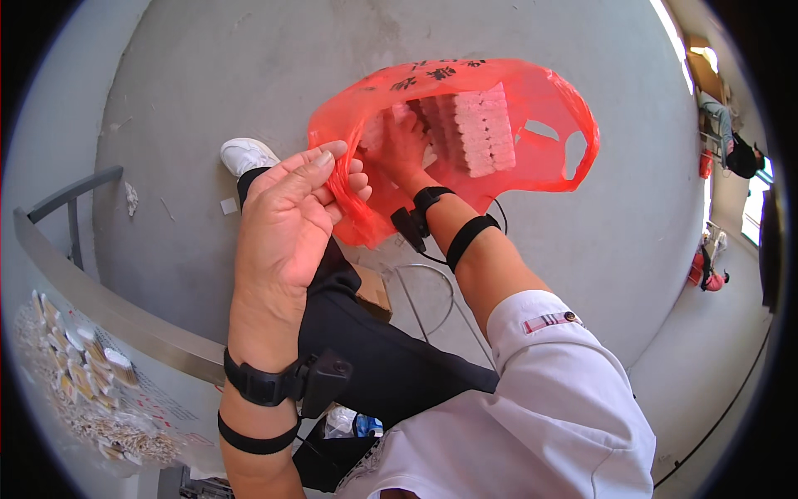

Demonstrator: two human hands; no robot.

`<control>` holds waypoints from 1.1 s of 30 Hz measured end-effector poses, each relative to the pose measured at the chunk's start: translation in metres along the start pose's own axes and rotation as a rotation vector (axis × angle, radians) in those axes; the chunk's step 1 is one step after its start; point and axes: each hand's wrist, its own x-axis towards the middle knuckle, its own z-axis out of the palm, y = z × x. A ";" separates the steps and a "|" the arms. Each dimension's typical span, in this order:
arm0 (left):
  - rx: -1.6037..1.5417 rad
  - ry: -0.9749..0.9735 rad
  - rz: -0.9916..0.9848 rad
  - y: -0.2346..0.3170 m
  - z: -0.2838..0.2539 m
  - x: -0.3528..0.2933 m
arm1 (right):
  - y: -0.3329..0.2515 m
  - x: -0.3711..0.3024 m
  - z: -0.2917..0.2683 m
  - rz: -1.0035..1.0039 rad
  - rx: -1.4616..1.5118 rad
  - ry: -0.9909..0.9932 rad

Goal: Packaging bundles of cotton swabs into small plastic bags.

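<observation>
A thin red plastic bag [366, 220] with dark printing hangs in front of me, its cut-out handles at the right. My left hand [295, 195] is closed on the gathered left edge of its mouth, thumb on top. My right hand [403, 145] reaches inside the bag, fingers stretched out, beside a stack of pale packs [485, 129] with wavy edges, tinted pink by the film. The packs stand in close rows; their exact kind is unclear. Part of the right fingers is blurred by the red film and shadow.
At lower left, a metal-rimmed table [133, 320] bears loose cotton swabs [91, 366] and bundles. A cardboard box [371, 291] and a thin metal frame [416, 303] stand by my leg. Scraps lie on the grey floor [208, 75]. Two people [742, 158] are at far right.
</observation>
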 end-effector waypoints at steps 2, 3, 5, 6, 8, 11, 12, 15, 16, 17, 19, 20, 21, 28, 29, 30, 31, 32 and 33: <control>-0.037 -0.007 -0.009 -0.001 -0.002 0.001 | -0.003 -0.002 0.001 0.056 -0.036 0.040; -0.036 -0.017 -0.001 0.000 -0.001 0.001 | -0.002 -0.001 -0.001 0.052 -0.038 0.034; -0.041 -0.025 0.009 0.002 0.002 -0.002 | 0.006 0.004 -0.005 0.155 0.088 -0.038; -0.037 -0.013 0.018 0.002 0.005 -0.003 | 0.011 0.006 -0.007 0.150 0.084 -0.041; -0.041 0.002 0.029 0.004 0.004 -0.004 | 0.018 0.011 -0.009 0.164 0.186 -0.034; -0.068 -0.076 0.032 0.008 -0.003 -0.006 | 0.012 0.015 -0.008 -0.163 -0.006 0.276; -0.047 -0.085 0.021 0.009 -0.005 -0.007 | 0.006 0.018 -0.009 -0.171 -0.003 0.271; -0.035 -0.119 0.012 0.013 -0.001 -0.006 | -0.003 0.030 0.001 -0.542 0.087 -0.134; -0.033 -0.141 0.014 0.014 0.005 -0.004 | -0.009 0.033 0.018 -0.598 0.250 -0.322; -0.035 -0.139 0.016 0.014 0.004 -0.004 | -0.019 0.035 0.027 -0.653 0.427 -0.517; 0.049 -0.139 -0.005 0.013 0.004 -0.007 | -0.009 0.036 0.024 -0.576 0.428 -0.496; 0.058 -0.108 0.001 0.014 -0.001 -0.013 | -0.007 0.024 0.015 -0.513 0.465 -0.489; 0.049 -0.055 -0.021 0.014 -0.005 -0.019 | -0.014 0.015 0.011 -0.446 0.499 -0.483; -0.130 -0.038 0.031 0.012 -0.008 -0.012 | -0.038 -0.002 -0.056 0.095 0.547 -0.337; -0.191 -0.055 0.068 0.014 -0.011 -0.012 | -0.043 -0.007 -0.066 0.162 0.563 -0.320; -0.189 -0.013 0.066 0.017 -0.012 -0.012 | -0.048 -0.012 -0.074 0.221 0.584 -0.308; -0.181 0.006 0.091 0.020 -0.014 -0.011 | -0.045 -0.019 -0.086 0.276 0.606 -0.300; -0.186 -0.045 0.112 0.019 -0.012 -0.006 | -0.059 -0.008 -0.083 0.331 0.615 -0.283; -0.178 -0.067 0.158 0.021 -0.014 -0.006 | -0.059 -0.014 -0.092 0.365 0.647 -0.291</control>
